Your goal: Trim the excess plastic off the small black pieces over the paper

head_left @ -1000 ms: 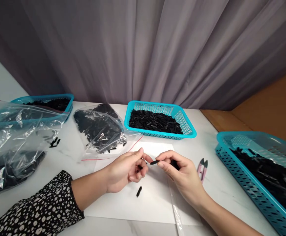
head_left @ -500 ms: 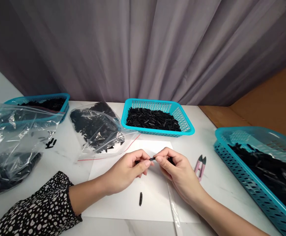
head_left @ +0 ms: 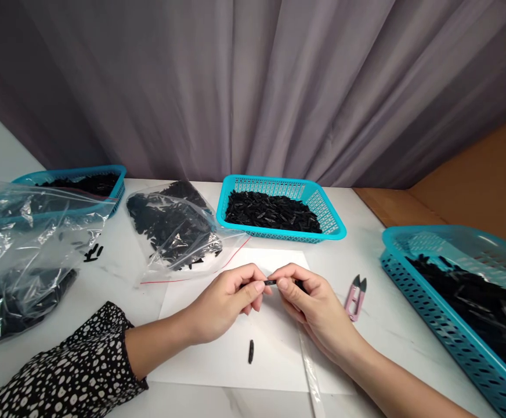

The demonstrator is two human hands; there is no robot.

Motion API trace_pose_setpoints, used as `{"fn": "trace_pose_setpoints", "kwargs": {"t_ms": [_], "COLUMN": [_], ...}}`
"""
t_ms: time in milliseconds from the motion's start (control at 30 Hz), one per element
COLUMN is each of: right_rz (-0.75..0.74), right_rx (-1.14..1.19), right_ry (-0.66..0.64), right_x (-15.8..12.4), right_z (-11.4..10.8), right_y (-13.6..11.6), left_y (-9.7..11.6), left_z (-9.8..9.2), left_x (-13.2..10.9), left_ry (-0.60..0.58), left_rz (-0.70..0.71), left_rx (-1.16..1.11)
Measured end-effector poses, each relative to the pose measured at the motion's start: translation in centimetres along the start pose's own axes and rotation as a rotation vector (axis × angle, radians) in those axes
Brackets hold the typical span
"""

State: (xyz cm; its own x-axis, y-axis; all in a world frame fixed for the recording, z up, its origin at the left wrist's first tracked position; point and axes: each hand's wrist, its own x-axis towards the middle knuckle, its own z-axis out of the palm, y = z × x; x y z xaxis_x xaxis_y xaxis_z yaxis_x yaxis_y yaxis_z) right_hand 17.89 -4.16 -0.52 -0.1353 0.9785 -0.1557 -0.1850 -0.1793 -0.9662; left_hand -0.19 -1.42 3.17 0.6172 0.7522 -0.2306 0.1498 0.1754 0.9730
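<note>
Between my two hands is a small black elongated piece (head_left: 270, 283), its middle showing and its ends covered by my fingers. My left hand (head_left: 229, 299) pinches one end between thumb and forefinger. At the other end, my right hand (head_left: 307, 302) closes on it in the same way. More black shows within the curled fingers of each hand, too hidden to make out. A similar black piece (head_left: 251, 352) lies alone on the white sheet (head_left: 218, 366) below my hands.
Behind the sheet stands a turquoise basket (head_left: 338, 229) of black pieces; another basket (head_left: 427, 316) is at right, a third (head_left: 120, 188) at far left. Pink thread snips (head_left: 355, 299) lie beside my right hand. Clear bags (head_left: 174, 226) of black parts cover the left side.
Slightly more of the black piece shows between my fingertips. Both hands keep their pinch, and the whole view has shifted a little.
</note>
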Motion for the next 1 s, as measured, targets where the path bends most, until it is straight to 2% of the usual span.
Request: {"fn": "trace_pose_setpoints", "kwargs": {"t_ms": [167,267,367,467,600,733,800,900,1000], "right_rz": [-0.068,-0.092,-0.045,-0.011,0.003,0.005,0.005,0.012,0.039], "right_rx": [-0.165,-0.222,-0.166,-0.087,-0.015,0.048,0.06,0.088,0.171], "right_ry": [0.078,0.061,0.05,0.061,0.044,0.024,0.022,0.024,0.033], "right_x": [-0.5,-0.9,-0.9,-0.7,-0.5,-0.4,-0.4,-0.4,-0.5], "right_z": [0.4,0.6,0.6,0.6,0.6,0.5,0.5,0.7,0.9], "right_y": [-0.6,-0.8,-0.8,-0.6,-0.2,0.1,0.2,0.1,-0.4], "left_y": [-0.1,-0.3,-0.6,-0.8,-0.9,-0.5,-0.4,-0.6,-1.0], "left_z": [0.4,0.6,0.4,-0.1,-0.5,-0.3,-0.1,0.1,0.1], "left_x": [-0.2,-0.1,0.2,0.6,0.9,0.6,0.4,0.2,0.3], "left_ry": [0.077,0.105,0.052,0.132,0.197,0.101,0.075,0.102,0.112], "left_rz": [0.05,0.062,-0.019,-0.062,-0.055,-0.048,-0.001,0.07,0.067], "left_rx": [0.17,0.187,-0.02,-0.14,-0.13,-0.092,-0.013,0.085,0.024]}}
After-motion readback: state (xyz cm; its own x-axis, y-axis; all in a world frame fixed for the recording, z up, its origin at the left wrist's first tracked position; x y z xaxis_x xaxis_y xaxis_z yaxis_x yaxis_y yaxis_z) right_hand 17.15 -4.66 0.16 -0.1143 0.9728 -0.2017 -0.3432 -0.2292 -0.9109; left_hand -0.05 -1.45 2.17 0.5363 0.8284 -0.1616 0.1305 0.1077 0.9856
